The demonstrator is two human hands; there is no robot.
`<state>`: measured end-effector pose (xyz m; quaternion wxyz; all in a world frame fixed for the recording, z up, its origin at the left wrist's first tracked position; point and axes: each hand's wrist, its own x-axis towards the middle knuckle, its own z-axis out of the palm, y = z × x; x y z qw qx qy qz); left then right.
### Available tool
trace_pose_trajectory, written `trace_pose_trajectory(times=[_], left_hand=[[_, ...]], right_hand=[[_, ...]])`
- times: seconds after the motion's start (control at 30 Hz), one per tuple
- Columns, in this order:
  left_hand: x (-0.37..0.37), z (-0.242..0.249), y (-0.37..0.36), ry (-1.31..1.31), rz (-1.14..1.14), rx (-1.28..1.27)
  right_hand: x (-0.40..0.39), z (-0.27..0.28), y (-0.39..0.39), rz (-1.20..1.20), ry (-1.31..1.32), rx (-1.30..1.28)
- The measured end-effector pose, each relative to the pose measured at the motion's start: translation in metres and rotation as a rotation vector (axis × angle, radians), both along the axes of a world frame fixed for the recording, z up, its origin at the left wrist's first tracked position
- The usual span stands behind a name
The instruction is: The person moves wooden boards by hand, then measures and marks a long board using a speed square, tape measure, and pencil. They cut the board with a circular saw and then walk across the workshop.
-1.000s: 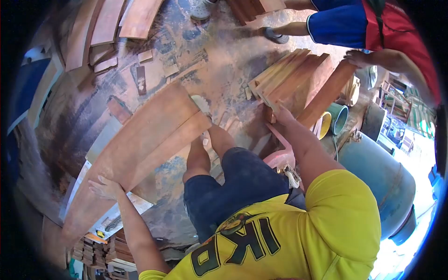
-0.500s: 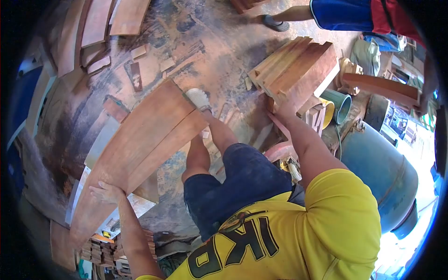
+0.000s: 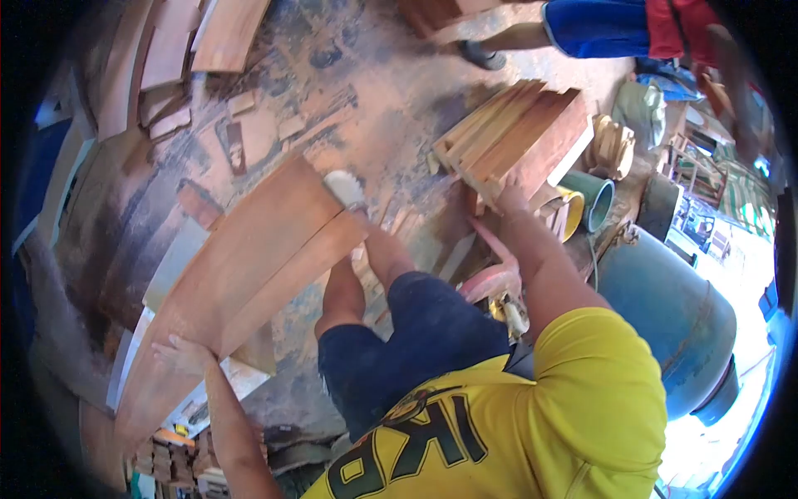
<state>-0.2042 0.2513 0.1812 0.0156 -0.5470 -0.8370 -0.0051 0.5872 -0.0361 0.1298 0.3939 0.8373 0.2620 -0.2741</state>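
My left hand [image 3: 181, 356] lies flat on the near end of a long reddish wooden plank [image 3: 249, 266] that runs from lower left toward the centre, resting beside a second plank. My right hand [image 3: 509, 198] reaches forward and grips the near end of a stack of reddish boards [image 3: 519, 137] standing on edge. My legs and a white shoe [image 3: 344, 189] are between the two hands.
Another person in blue shorts [image 3: 594, 29] stands at the top right. A blue drum [image 3: 665, 303] sits at the right, with green and yellow buckets [image 3: 586, 200] near it. Loose boards [image 3: 224, 33] and offcuts litter the dusty floor at upper left.
The other person lifted a board off the stack and carried it away to the right. My hands stayed on the plank and the stack; the view shifted slightly.
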Motion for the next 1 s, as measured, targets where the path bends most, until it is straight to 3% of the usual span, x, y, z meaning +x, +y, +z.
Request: trace_pose_trajectory(times=[0.07,0.1,0.13,0.2,0.3,0.4,0.47,0.57,0.67,0.77,0.93,1.0], left_hand=[[-0.022,-0.015,-0.006,0.222,-0.117,0.004],[-0.012,-0.014,-0.007,0.196,-0.104,0.028],[0.002,-0.003,-0.004,0.174,-0.047,0.000],[0.008,0.001,-0.003,0.134,0.027,0.003],[0.006,-0.003,-0.003,0.132,0.019,0.040],[0.017,0.005,0.000,0.119,0.124,-0.030],[0.016,0.000,-0.002,0.156,0.132,-0.049],[0.014,-0.004,-0.003,0.184,0.135,-0.026],[0.018,0.000,-0.004,0.160,0.137,-0.015],[0.025,0.006,-0.002,0.177,0.149,-0.017],[0.035,0.022,0.000,0.163,0.163,-0.113],[0.035,0.031,0.007,0.134,0.147,-0.131]], right_hand=[[-0.004,0.002,-0.006,-0.003,-0.027,0.139],[0.000,-0.002,-0.013,-0.039,-0.024,0.228],[-0.018,0.021,0.014,-0.075,-0.009,0.158],[-0.029,0.038,0.032,-0.110,0.017,0.359],[-0.041,0.050,0.053,-0.002,-0.029,0.397],[-0.071,0.099,0.107,0.027,0.023,0.465],[-0.078,0.120,0.127,-0.096,0.061,0.441],[-0.087,0.131,0.140,-0.140,0.112,0.536],[-0.083,0.104,0.128,-0.040,0.152,0.646],[-0.117,0.147,0.160,-0.210,0.240,0.704],[-0.155,0.193,0.166,-0.086,0.291,0.810],[-0.162,0.207,0.159,-0.224,0.384,0.823]])
